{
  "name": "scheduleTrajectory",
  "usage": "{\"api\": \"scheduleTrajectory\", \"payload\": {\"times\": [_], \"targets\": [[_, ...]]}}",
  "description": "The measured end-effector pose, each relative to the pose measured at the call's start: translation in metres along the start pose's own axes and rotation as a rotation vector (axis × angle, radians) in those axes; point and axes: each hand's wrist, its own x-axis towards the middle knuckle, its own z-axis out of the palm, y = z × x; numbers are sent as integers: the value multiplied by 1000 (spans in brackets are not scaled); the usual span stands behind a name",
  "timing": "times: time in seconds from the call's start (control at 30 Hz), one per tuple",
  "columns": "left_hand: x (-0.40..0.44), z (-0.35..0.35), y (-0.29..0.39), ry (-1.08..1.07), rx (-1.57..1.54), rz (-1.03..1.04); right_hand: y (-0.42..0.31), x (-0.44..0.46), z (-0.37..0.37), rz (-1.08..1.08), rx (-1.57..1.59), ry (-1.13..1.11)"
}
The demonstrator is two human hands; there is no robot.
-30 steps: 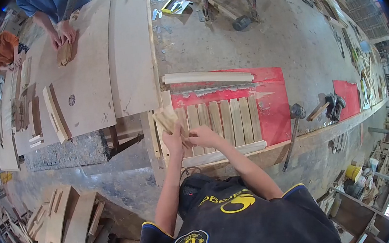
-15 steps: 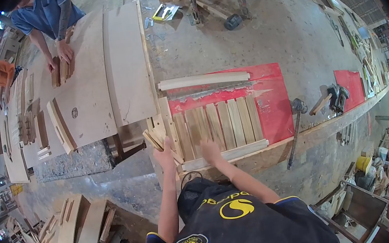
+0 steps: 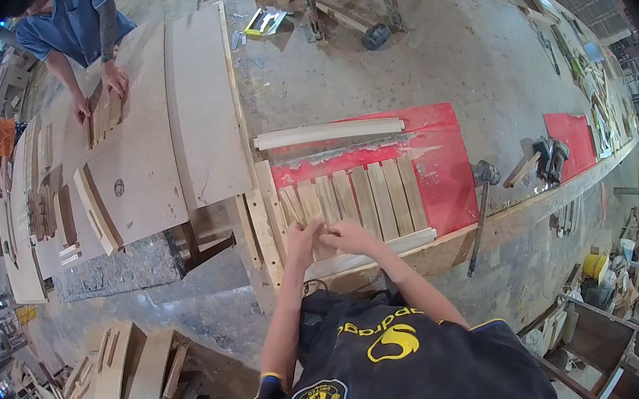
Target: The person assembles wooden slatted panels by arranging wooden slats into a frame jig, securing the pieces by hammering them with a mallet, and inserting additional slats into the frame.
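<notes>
At the near side of the worn grey surface, your left hand pinches the near end of a narrow, light-brown wooden slat over the left end of a row of flat, light-brown wooden slats. Its long axis points away from you, far end leaning left, a little more than the row's slats do. Your right hand has its fingers bent beside your left; you cannot tell whether they grip anything. Just left, a pale, straight wooden rail with holes also points away from you, and a red sheet shows right of the row.
</notes>
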Motion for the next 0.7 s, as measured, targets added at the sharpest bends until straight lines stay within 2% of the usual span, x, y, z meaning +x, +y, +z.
{"api": "scheduleTrajectory", "payload": {"times": [0.1, 0.2, 0.23, 0.3, 0.33, 0.4, 0.5, 0.53, 0.6, 0.63, 0.67, 0.7], "targets": [[4, 16, 3, 95, 126, 78, 2, 2, -18, 84, 151, 94], [18, 11, 0, 220, 96, 64, 45, 29, 1, -11, -174, 661], [22, 8, -2, 276, 103, 60, 60, 34, 16, 39, -305, 659], [26, -3, -10, 211, -13, 84, 80, 28, 49, 141, -570, 640], [27, -6, -12, 178, -69, 100, 82, 12, 61, 149, -561, 600], [27, -1, -7, 250, 118, 187, 74, -7, 74, 160, -541, 541], [17, -3, -11, 271, 455, 216, 58, -19, 52, 381, -490, 92], [17, 2, -6, 257, 578, 217, 51, -20, 40, 334, -365, 140], [2, 32, 11, 137, 446, 252, 38, -14, 12, 222, -119, 229], [-9, 43, 15, 85, 382, 260, 33, -13, 0, 184, -46, 163], [17, 30, -19, 104, 429, 183, 29, -14, -11, 154, 39, 98], [16, 36, -20, 109, 407, 141, 28, -12, -18, 120, 127, 43]]}}
